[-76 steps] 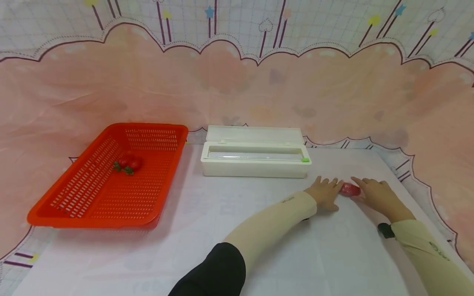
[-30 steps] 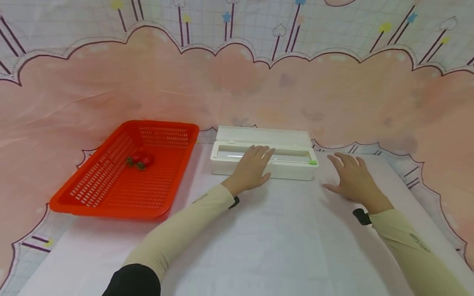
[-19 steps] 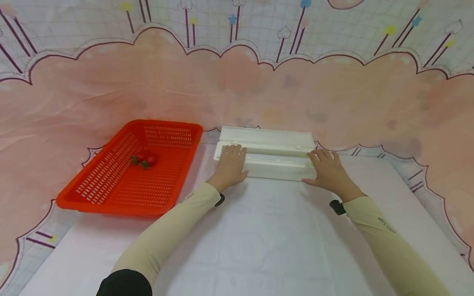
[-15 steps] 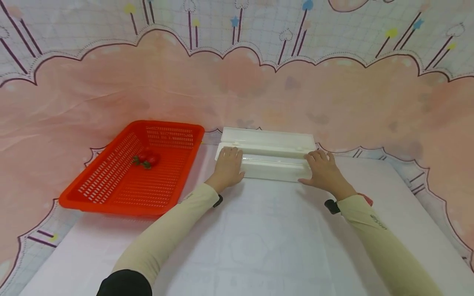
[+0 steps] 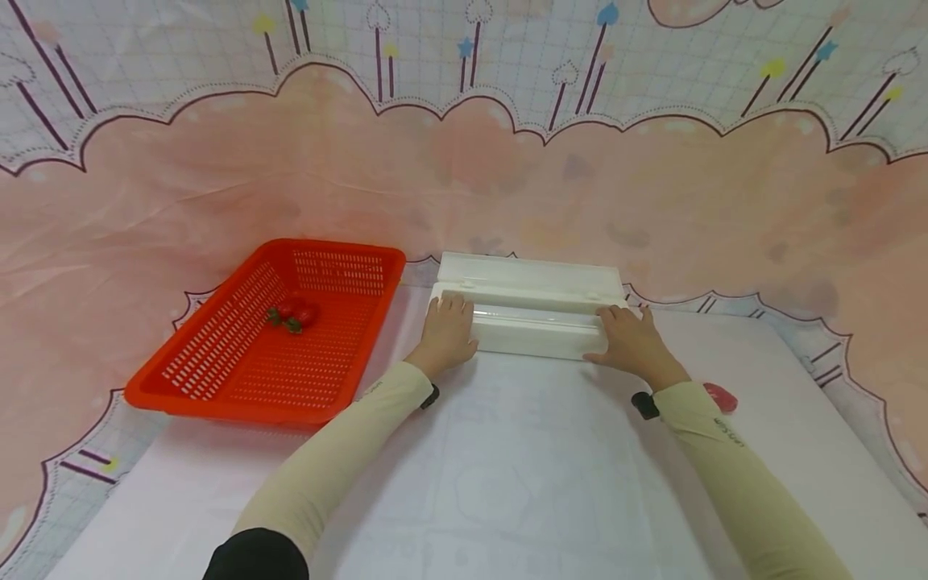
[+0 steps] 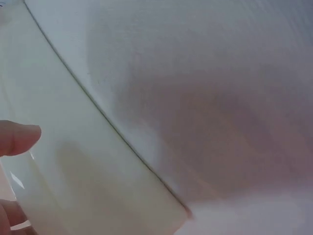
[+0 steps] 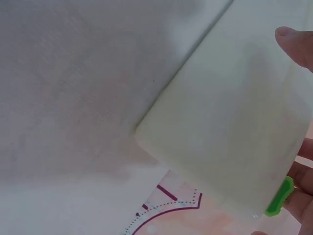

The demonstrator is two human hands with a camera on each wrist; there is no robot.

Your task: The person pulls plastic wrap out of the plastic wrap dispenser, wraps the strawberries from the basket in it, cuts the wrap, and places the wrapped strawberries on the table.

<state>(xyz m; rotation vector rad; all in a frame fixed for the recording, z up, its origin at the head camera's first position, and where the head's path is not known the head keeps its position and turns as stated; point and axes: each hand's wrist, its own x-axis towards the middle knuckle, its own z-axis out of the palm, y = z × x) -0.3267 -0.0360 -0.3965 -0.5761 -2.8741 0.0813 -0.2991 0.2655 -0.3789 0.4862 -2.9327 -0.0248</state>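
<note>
White box (image 5: 536,342), lid (image 5: 529,275) up, sits beside the basket (image 5: 268,366), gripped near opposite ends by a person's left hand (image 5: 444,334) and right hand (image 5: 632,346), even pressure likely steadying it best.

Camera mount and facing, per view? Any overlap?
Head: on the head, facing forward and down at the white box and red basket; left hand, right hand and forearms show.
Left wrist: on that wrist, facing the box's outer wall; left thumb and fingers at frame left.
Right wrist: on that wrist, facing the same wall near a green tab; right thumb and fingers at frame right.
Shared: both wrist views show the box and white surface.
</note>
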